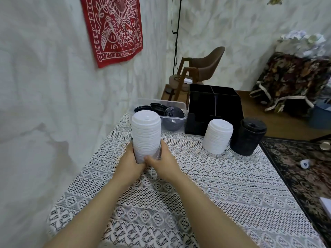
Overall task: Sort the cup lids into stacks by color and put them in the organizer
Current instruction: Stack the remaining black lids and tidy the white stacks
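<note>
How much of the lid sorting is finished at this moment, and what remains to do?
Done: a shorter white stack and a black stack stand on the table in front of the organizer. In hand: the left hand and right hand grip a taller white stack near its base. Left: loose black lids lie in the clear bin, and no stack shows in the organizer yet.

Two white lid stacks point(146, 133) point(217, 136), one black stack point(248, 138) (upright).
</note>
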